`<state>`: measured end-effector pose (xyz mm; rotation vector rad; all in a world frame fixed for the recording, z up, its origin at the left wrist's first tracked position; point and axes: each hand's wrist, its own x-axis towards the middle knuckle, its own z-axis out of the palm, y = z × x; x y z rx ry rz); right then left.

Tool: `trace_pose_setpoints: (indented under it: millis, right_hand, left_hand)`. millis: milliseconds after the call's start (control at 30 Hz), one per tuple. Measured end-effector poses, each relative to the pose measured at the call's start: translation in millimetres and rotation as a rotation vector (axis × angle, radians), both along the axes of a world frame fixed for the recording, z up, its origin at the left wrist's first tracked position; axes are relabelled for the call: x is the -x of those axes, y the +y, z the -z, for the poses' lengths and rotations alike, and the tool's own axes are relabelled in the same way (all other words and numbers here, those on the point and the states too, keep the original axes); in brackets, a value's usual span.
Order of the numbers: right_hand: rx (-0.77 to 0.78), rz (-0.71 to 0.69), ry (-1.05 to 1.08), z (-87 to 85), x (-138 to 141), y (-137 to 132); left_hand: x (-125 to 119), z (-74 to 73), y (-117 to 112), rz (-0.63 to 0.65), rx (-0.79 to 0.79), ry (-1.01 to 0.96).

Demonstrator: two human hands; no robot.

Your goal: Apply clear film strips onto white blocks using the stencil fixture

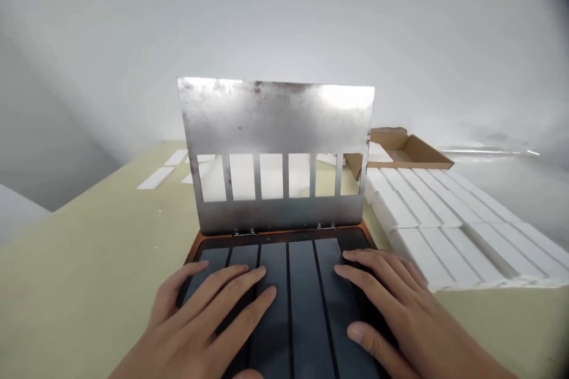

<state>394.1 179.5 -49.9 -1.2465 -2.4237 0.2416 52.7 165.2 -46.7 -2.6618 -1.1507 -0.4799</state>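
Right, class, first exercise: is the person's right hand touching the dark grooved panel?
Touching: the head view shows the right hand resting flat on the dark grooved panel, with no gap showing.

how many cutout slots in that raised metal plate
6. They sit side by side in one row across the lower part of the raised metal plate, above its solid bottom strip; all six show, none hidden.

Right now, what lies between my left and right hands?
In the head view, a dark grooved panel lies between your left hand and right hand, both resting flat on it.
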Motion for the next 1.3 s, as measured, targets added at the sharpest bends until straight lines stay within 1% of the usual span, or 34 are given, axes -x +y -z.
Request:
trace_pose_setpoints:
  millis: [133, 200, 267, 400, 467, 500, 533, 600, 667, 733, 800, 867, 933, 967, 1033, 1133, 1233, 1300]
  right_hand:
    - [-0.034, -0.012, -0.054, 3.0, 2, 3]
    - [-0.081, -0.029, -0.081, 7.0, 1, 6]
    - [-0.155, -0.057, -0.111, 14.6, 0, 9]
    - [-0.257, -0.082, -0.151, 31.8, -5, 20]
    - [-0.327, -0.087, -0.136, 32.1, -5, 25]
    - [-0.344, -0.075, -0.123, 28.4, -3, 26]
    - [-0.356, -0.059, -0.106, 21.9, 0, 25]
    - [-0.358, -0.021, -0.079, 1.4, 9, 23]
    - [-0.364, 0.017, -0.067, -27.1, 22, 23]
    - [-0.395, 0.075, -0.069, -59.9, 37, 32]
    - [-0.409, 0.171, -0.121, -92.9, 54, 52]
    - [-0.420, 0.223, -0.128, -122.3, 70, 81]
    - [-0.414, 0.258, -0.139, -145.2, 85, 112]
    - [-0.402, 0.276, -0.145, -153.7, 92, 126]
    - [-0.366, 0.294, -0.160, -165.2, 104, 149]
    - [-0.327, 0.315, -0.172, -170.7, 116, 164]
    - [-0.327, 0.352, -0.168, -167.5, 119, 163]
    - [-0.344, 0.378, -0.158, -163.9, 119, 160]
  left_hand:
    - [-4, -4.6, -2, -0.023, 0.003, 0.000]
    - [-5, -5.2, -4, -0.036, 0.013, -0.013]
    - [-5, -7.4, -4, -0.043, 0.021, -0.022]
    - [-1, -22.0, 0, 0.018, 0.042, 0.042]
    - [1, -29.6, 1, 0.034, 0.054, 0.055]
    - [2, -31.7, 1, 0.026, 0.054, 0.031]
    - [1, -32.1, 1, 0.013, 0.054, -0.008]
    - [-1, -28.6, 0, -0.001, 0.067, -0.095]
    - [-5, -22.0, -1, -0.011, 0.111, -0.178]
    - [-8, -16.6, -2, -0.014, 0.169, -0.235]
    - [-11, -15.5, -3, -0.017, 0.201, -0.262]
    - [-11, -19.2, -2, -0.026, 0.212, -0.267]
    - [-6, -25.4, 6, -0.069, 0.221, -0.286]
    - [-1, -28.6, 13, -0.108, 0.229, -0.297]
    - [17, -33.4, 31, -0.217, 0.257, -0.316]
    - [53, -34.6, 56, -0.385, 0.344, -0.309]
    - [79, -29.2, 68, -0.444, 0.430, -0.280]
    - [85, -24.7, 70, -0.439, 0.468, -0.257]
